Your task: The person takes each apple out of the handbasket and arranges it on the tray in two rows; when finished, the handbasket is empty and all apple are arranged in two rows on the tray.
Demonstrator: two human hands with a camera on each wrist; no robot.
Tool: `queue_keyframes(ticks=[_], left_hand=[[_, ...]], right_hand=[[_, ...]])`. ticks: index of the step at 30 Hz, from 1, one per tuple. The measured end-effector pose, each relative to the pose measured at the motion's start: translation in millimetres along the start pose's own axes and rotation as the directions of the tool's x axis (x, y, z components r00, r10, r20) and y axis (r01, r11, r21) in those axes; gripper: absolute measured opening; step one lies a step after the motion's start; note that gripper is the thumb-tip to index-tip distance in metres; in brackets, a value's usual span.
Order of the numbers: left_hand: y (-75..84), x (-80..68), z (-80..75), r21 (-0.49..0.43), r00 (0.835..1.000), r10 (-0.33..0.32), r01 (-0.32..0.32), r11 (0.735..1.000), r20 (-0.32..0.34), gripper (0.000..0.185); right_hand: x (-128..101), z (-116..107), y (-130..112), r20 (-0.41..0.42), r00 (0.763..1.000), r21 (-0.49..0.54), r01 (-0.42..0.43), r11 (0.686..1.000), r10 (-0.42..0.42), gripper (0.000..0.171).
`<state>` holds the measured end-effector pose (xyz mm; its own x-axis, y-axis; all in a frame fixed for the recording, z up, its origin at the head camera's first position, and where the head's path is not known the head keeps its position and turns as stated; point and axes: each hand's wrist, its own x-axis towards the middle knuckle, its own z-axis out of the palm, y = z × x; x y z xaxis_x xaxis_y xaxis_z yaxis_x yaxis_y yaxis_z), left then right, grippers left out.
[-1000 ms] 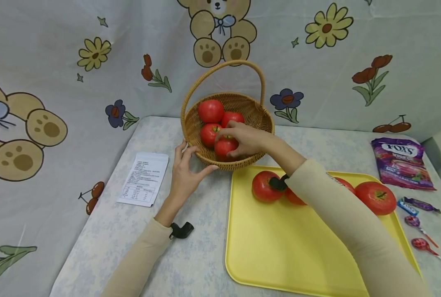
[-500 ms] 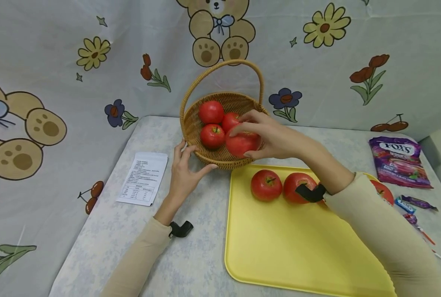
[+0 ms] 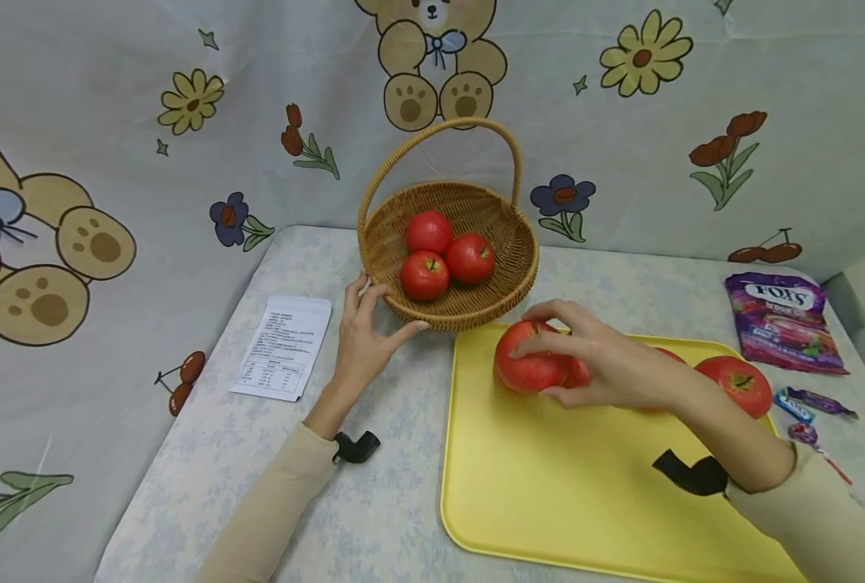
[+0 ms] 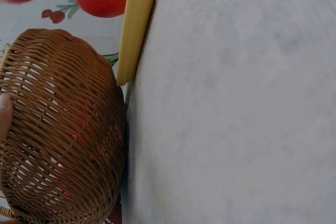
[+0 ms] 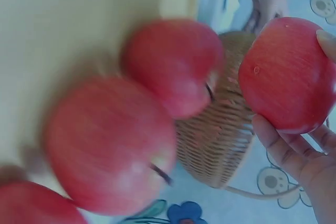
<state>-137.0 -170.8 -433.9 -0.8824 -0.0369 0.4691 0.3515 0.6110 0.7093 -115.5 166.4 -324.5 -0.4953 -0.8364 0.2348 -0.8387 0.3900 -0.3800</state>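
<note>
**Right hand holds an apple above the yellow tray**

The right hand (image 3: 607, 368) has its fingers curled around a red apple (image 3: 527, 364), with the thumb under it and the other fingers over the top. The apple is above the far left part of the yellow tray (image 3: 549, 502); I cannot tell if it touches the tray. Just right of the grip, partly hidden by the hand, other apples lie on the tray, and one more apple (image 3: 739, 385) lies further right. Behind the grip stands the wicker basket (image 3: 505, 300) with three apples (image 3: 443, 259) inside. The left hand (image 3: 363, 340) rests on the basket's near left wall, fingers spread along the weave.
</note>
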Motion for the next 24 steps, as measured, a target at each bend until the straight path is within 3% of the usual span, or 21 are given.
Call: queue_keyframes(ticks=[9, 17, 24], left_hand=[[1.1, -0.2, 0.8, 0.002, 1.0, 0.002, -0.002, 1.0, -0.003, 0.062], [0.4, -0.1, -0.1, 0.003, 1.0, 0.007, -0.007, 1.0, -0.004, 0.062], [1.5, 0.3, -0.1, -0.001, 1.0, 0.0, 0.0, 1.0, 0.001, 0.062]], right_hand=[[-36.4, 35.6, -17.1, 0.099, 0.988, 0.067, -0.123, 0.99, 0.117, 0.062], [-41.2, 66.1, -18.1, 0.12, 0.991, 0.097, -0.066, 0.993, 0.054, 0.059], [-40.8, 75.5, -15.4, 0.1, 0.994, 0.08, -0.052, 0.995, 0.044, 0.058]])
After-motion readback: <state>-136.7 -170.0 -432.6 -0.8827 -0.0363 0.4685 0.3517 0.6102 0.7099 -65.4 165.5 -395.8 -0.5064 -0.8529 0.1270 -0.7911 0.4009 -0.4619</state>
